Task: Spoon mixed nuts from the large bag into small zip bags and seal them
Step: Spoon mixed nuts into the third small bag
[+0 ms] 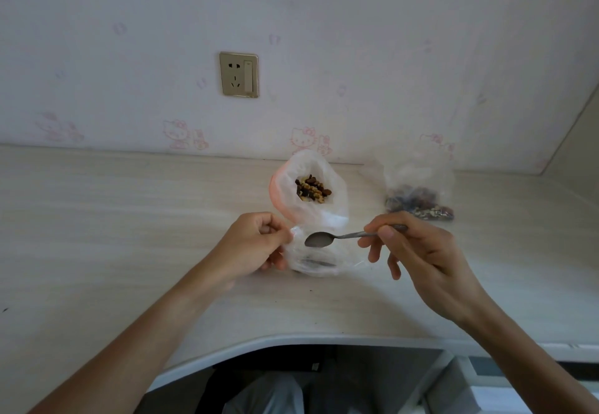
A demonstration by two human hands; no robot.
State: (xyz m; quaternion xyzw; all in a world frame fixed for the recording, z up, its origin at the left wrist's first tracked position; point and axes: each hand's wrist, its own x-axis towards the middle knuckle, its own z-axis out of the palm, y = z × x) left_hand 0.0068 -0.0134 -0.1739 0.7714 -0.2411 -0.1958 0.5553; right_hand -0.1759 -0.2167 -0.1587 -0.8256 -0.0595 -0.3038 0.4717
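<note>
Forearms, two, entered from the near edge over the table [97,219]. Landmark: small zip bag [316,259], clear, near-empty, lying on the table at centre. Left hand [256,245], just left of it: grip closed in a pinch on the bag's left edge, holding the mouth up. Right hand [418,248], right of it: thumb and forefinger closed on the handle of a spoon [337,238]; long axis ran left–right, bowl apparently empty, poised over the bag's mouth. Large bag [308,187], directly behind, touching or nearly so, mouth open, mixed nuts [312,188] visible; next scoop lay straight beyond the spoon. Filled zip bag [419,193], behind and right. Wall socket [239,74], far behind. No legible writing.
</note>
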